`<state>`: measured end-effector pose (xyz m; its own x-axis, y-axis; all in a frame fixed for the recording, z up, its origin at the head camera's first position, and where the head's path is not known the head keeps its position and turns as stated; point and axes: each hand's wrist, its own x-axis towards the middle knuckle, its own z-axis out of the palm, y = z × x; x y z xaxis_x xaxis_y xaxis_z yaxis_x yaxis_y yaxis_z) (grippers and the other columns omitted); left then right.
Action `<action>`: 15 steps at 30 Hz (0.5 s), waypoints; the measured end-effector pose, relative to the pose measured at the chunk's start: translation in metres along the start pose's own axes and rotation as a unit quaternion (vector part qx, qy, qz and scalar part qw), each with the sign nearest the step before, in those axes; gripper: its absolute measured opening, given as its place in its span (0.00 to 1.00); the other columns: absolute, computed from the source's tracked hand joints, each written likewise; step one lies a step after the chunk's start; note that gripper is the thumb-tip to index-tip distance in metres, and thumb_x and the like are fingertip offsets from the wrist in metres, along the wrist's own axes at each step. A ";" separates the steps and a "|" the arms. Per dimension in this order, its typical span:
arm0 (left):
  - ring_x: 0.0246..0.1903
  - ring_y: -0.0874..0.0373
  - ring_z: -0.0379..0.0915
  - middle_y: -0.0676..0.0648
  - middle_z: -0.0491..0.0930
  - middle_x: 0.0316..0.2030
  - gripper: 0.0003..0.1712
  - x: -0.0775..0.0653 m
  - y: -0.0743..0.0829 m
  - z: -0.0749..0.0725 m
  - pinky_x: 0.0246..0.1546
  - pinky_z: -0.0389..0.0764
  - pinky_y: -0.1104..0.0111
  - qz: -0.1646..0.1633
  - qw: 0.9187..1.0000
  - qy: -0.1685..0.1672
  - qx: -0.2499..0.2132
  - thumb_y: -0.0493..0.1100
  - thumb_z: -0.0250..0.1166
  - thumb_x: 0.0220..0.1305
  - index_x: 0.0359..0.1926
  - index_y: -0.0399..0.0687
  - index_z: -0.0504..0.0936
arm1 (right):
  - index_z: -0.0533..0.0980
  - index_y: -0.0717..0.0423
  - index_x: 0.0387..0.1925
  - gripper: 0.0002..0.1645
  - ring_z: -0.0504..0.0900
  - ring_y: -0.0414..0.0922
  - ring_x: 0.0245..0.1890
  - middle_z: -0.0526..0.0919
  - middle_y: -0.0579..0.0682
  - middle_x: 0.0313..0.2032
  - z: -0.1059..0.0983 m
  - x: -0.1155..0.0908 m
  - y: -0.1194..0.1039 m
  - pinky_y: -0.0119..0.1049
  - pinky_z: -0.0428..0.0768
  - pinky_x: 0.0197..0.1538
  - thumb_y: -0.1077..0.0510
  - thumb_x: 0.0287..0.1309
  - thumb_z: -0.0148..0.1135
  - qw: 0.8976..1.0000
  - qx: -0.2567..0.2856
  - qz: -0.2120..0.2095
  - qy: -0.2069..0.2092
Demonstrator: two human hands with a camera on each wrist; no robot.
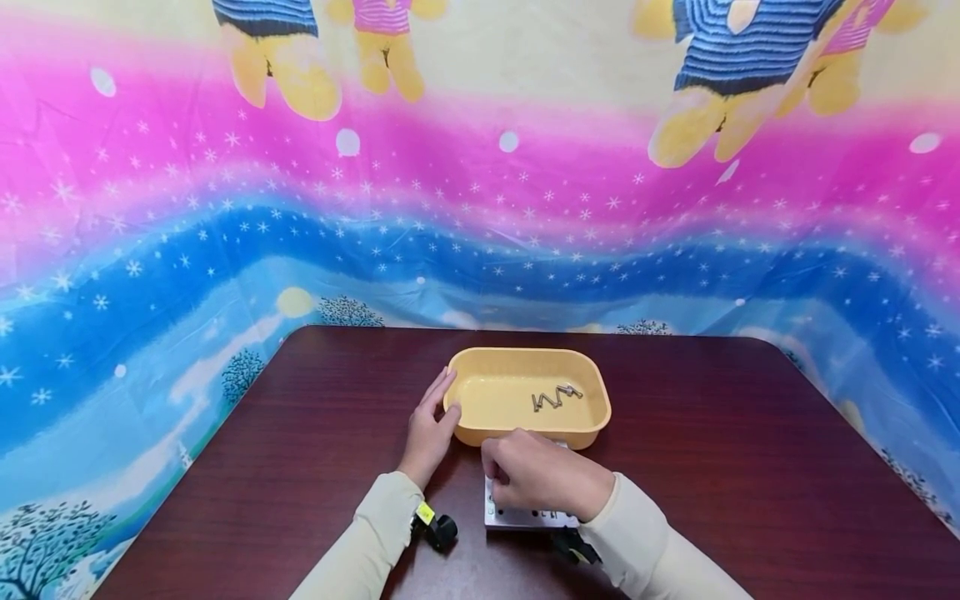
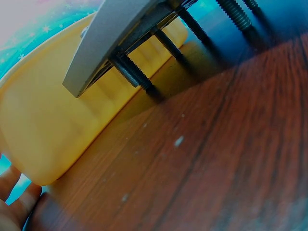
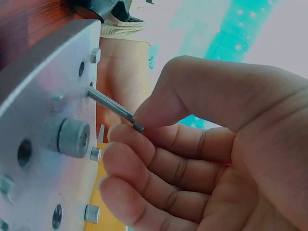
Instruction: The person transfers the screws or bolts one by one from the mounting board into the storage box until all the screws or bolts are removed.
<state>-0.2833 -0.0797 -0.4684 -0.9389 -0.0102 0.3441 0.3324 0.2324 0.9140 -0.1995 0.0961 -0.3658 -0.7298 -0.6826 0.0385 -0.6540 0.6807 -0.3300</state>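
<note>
My right hand (image 1: pixel 536 471) is over a silver metal plate (image 1: pixel 517 521) and pinches a thin threaded screw (image 3: pixel 113 106) between thumb and fingers. The screw's far end is right at a small hole near the plate's edge. Several socket-head screws (image 3: pixel 74 138) of different sizes sit in the plate, beside other bare holes. Their threaded shanks (image 2: pixel 168 45) stick out below it. My left hand (image 1: pixel 429 433) rests against the left end of a yellow plastic bin (image 1: pixel 480 435), fingers and thumb spread along its outer wall.
Inside the bin, several loose screws (image 1: pixel 557 398) lie towards the right. The bin stands just beyond the plate on a dark red wooden table (image 1: pixel 712 467). A printed cloth (image 1: pixel 480 208) hangs behind the table. Black wrist cameras (image 1: pixel 442 532) hang by both sleeves.
</note>
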 end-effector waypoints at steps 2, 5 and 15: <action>0.69 0.63 0.54 0.52 0.63 0.70 0.30 0.000 0.000 0.000 0.64 0.64 0.63 0.001 1.000 0.001 0.002 0.36 0.58 0.64 0.67 0.56 0.71 | 0.71 0.45 0.20 0.11 0.68 0.32 0.16 0.69 0.36 0.17 -0.001 0.000 0.000 0.26 0.68 0.18 0.64 0.46 0.62 1.000 0.002 0.002 0.004; 0.69 0.63 0.54 0.53 0.63 0.70 0.30 0.000 0.000 0.000 0.64 0.63 0.64 -0.001 1.000 0.002 0.004 0.36 0.58 0.64 0.67 0.55 0.72 | 0.72 0.45 0.20 0.11 0.68 0.32 0.16 0.69 0.36 0.17 -0.002 -0.001 0.001 0.26 0.68 0.18 0.65 0.45 0.61 1.000 0.004 -0.006 0.014; 0.70 0.60 0.53 0.53 0.63 0.70 0.29 0.000 -0.001 0.000 0.64 0.63 0.62 -0.006 1.000 0.003 -0.004 0.36 0.58 0.64 0.67 0.56 0.72 | 0.75 0.52 0.24 0.07 0.69 0.32 0.19 0.71 0.37 0.18 -0.010 -0.001 0.009 0.26 0.72 0.25 0.68 0.47 0.58 0.998 0.022 -0.030 0.042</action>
<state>-0.2841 -0.0799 -0.4697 -0.9424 -0.0186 0.3341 0.3217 0.2247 0.9198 -0.2063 0.1057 -0.3589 -0.7046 -0.6959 0.1389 -0.6894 0.6249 -0.3664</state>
